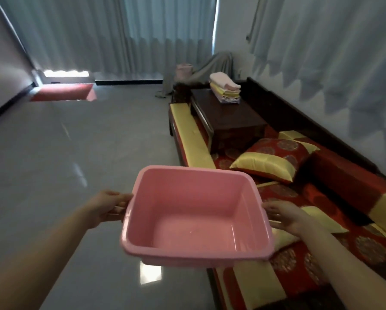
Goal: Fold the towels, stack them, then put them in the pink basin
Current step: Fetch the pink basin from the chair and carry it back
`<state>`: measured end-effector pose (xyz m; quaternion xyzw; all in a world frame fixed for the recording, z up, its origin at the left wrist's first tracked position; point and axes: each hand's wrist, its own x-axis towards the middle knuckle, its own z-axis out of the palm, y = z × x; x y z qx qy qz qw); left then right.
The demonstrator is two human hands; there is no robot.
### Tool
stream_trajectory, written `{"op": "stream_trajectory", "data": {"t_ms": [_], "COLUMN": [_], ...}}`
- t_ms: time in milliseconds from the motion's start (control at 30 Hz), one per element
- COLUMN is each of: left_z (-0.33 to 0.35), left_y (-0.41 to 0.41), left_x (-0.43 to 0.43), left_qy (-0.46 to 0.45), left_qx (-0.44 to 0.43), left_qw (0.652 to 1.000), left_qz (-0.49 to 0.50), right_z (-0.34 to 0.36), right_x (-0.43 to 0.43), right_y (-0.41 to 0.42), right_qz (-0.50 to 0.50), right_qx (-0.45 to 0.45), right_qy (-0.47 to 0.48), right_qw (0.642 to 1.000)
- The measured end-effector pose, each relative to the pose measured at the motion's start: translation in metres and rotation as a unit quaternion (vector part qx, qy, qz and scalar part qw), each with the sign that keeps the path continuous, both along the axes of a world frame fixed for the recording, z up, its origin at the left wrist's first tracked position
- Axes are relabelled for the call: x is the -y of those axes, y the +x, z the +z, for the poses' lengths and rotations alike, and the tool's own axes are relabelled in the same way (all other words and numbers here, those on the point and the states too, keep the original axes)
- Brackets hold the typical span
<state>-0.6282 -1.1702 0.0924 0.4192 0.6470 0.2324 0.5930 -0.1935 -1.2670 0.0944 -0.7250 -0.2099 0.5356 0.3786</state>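
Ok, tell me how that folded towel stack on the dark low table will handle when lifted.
Probably soft and floppy: the towel stack is layered cloth with uneven edges. Likely light, but the top pink towel sits skewed, so it may slide off.

A: Basin?
B: Pink basin held up above the grey floor, bare bottom showing. Left hand grips the left rim, fingers curled round it
A: Other side?
B: Right hand at the right rim. Fingers blurred, grip unclear
A: Towels?
B: Folded stack of towels, pink on top, on dark low table, red-and-gold bench. Well apart from basin
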Motion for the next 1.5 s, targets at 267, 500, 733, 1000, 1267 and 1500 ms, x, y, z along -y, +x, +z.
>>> {"op": "stream_trajectory", "data": {"t_ms": [267,500,733,1000,1267,1500], "left_z": [-0.011,0.007,0.010,0.023,0.023,0.018], "left_y": [-0.092,-0.139,-0.170,-0.125,0.041,0.200], "left_x": [-0.145,-0.306,-0.474,-0.708,-0.897,-1.026], "left_qy": [-0.003,0.015,0.019,0.015,0.039,0.050], "left_qx": [-0.027,-0.023,-0.008,-0.019,-0.024,-0.015], "left_qw": [0.998,0.997,0.999,0.996,0.966,0.932], "left_qz": [0.063,0.075,0.046,-0.081,-0.254,-0.360], "right_z": [-0.030,-0.018,-0.007,-0.006,-0.017,-0.014], "right_x": [-0.189,-0.360,-0.516,-0.640,-0.707,-0.761], "right_y": [-0.082,-0.137,-0.168,-0.151,-0.063,0.009], "right_qz": [0.031,0.026,0.001,-0.115,-0.310,-0.413], "right_qx": [-0.009,-0.005,0.013,0.010,-0.001,0.013], "right_qy": [-0.018,0.000,0.023,0.010,0.013,0.014], "right_qw": [0.999,1.000,1.000,0.993,0.951,0.911]}}
